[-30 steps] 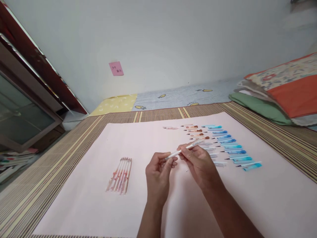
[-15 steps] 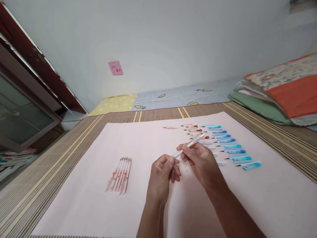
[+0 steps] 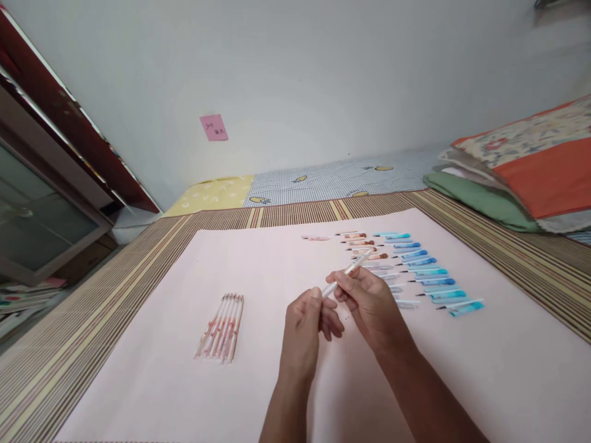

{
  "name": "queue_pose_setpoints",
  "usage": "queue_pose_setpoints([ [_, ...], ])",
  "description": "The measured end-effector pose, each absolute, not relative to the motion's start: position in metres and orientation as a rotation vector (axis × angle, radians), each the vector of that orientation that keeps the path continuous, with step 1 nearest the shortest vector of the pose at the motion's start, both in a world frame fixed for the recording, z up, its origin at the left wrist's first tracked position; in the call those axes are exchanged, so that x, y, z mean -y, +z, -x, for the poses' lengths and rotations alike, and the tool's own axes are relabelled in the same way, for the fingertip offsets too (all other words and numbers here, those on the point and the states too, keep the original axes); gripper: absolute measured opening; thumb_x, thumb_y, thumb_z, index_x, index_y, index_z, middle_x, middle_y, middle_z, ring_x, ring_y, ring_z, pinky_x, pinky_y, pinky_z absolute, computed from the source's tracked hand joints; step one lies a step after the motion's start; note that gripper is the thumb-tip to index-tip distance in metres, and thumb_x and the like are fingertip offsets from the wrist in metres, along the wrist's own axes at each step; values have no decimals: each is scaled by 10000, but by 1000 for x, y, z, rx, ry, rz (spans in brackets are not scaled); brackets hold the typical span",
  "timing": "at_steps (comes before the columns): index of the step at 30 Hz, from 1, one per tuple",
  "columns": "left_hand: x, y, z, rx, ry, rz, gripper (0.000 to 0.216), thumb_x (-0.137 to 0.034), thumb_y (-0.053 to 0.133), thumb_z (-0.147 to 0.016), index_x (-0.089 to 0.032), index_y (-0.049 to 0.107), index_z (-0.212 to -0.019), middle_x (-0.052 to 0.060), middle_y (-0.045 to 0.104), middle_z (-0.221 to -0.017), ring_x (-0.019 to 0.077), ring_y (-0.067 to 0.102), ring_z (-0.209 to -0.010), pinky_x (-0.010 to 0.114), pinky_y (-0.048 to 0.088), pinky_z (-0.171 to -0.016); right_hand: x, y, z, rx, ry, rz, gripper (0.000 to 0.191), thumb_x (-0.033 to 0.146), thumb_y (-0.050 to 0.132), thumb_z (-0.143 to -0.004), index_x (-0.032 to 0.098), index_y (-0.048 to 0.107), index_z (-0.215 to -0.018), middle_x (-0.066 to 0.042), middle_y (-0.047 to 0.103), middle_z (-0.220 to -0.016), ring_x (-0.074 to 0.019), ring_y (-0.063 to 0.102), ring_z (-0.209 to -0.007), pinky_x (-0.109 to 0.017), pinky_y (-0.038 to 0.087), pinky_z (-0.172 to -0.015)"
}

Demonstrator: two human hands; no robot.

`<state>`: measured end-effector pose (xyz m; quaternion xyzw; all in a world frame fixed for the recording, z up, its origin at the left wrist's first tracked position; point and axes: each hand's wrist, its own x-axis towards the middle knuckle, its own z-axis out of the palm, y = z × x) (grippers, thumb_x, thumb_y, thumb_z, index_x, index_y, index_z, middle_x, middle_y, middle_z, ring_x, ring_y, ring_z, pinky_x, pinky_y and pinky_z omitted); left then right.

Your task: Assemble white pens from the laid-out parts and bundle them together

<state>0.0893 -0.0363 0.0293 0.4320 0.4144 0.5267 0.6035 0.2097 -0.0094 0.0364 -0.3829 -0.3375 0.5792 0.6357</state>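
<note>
A white pen (image 3: pixel 352 266) is held slantwise above the pale pink sheet (image 3: pixel 161 394), its far end pointing up to the right. My left hand (image 3: pixel 307 323) pinches its lower end between thumb and fingers. Higher up the barrel, my right hand (image 3: pixel 368 299) grips it too, closed around the middle. The lower tip is hidden by my left fingers. Beyond my right hand lie brown-patterned pens and caps (image 3: pixel 364 243), and to the right a column of blue pens and caps (image 3: pixel 429 271). Pale grey-lilac caps (image 3: pixel 392 278) show partly behind my right hand.
On the left of the sheet, several white pens with red patterns (image 3: pixel 219 329) lie side by side. One pinkish pen part (image 3: pixel 316 238) rests near the far edge. Striped matting (image 3: pixel 138 264) surrounds the sheet. Folded bedding (image 3: pixel 530 172) is piled at the right.
The clear cap with silvery markings seen around the pen's upper end no longer shows; that end now looks plain and slim. Both hands stay in nearly the same place.
</note>
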Motion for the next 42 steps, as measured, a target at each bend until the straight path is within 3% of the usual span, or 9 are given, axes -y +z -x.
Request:
queue_pose_setpoints([
  [7,42,36,-87,-1099,1522,-1197,81,-266,780,-804,-211,723,-787,15,640,-707,156,523,-644,262,396,-642,11,34,-205,758,1337,884,304,428,868,-682,166,724,-743,-5,632,-654,-114,479,-585,-273,414,-566],
  [10,45,38,-92,-1142,1615,-1221,84,-225,815,-758,-232,738,-791,19,654,-753,174,541,-711,268,411,-693,10,35,-204,688,1411,850,325,439,880,-654,171,702,-703,10,595,-615,-112,474,-559,-273,412,-544],
  [14,40,32,-92,-1088,1388,-1027,238,-401,770,-807,-194,684,-888,23,664,-704,158,567,-627,258,413,-604,8,36,-206,704,1360,867,324,438,889,-636,190,686,-683,21,572,-582,-118,468,-544,-276,397,-523],
  [17,35,27,-86,-945,1187,-931,405,-537,615,-891,-151,657,-774,31,612,-565,128,492,-485,251,348,-512,8,34,-208,750,1264,909,328,420,898,-625,192,669,-681,-13,668,-696,-111,469,-562,-281,403,-543],
  [21,36,29,-82,-1011,1282,-1019,237,-385,764,-803,-180,647,-774,16,640,-646,129,516,-546,251,383,-568,8,31,-206,773,1248,940,317,431,880,-653,181,693,-709,-5,642,-654,-115,468,-574,-276,398,-549],
  [26,44,35,-91,-1260,1564,-1425,89,-248,758,-812,-239,692,-754,11,626,-755,165,522,-711,273,410,-710,9,33,-201,633,1389,852,321,403,896,-619,172,675,-650,-6,626,-653,-105,469,-569,-266,406,-538],
  [30,42,30,-93,-1211,1450,-1207,228,-381,786,-795,-223,684,-924,8,648,-718,164,553,-655,271,426,-648,8,33,-202,620,1378,845,334,396,912,-598,170,674,-662,7,601,-631,-100,465,-564,-251,397,-520],
  [34,36,26,-87,-981,1201,-1009,407,-542,611,-900,-158,648,-770,25,622,-552,125,506,-491,249,383,-542,7,30,-205,729,1297,899,350,423,903,-624,174,666,-689,15,607,-642,-98,456,-564,-249,392,-536],
  [42,34,24,-80,-896,1131,-836,468,-597,665,-837,-134,660,-771,16,608,-470,83,432,-375,213,294,-441,4,28,-220,924,1544,687,346,497,789,-783,176,754,-906,-44,687,-859,-121,549,-696,-273,461,-678],
])
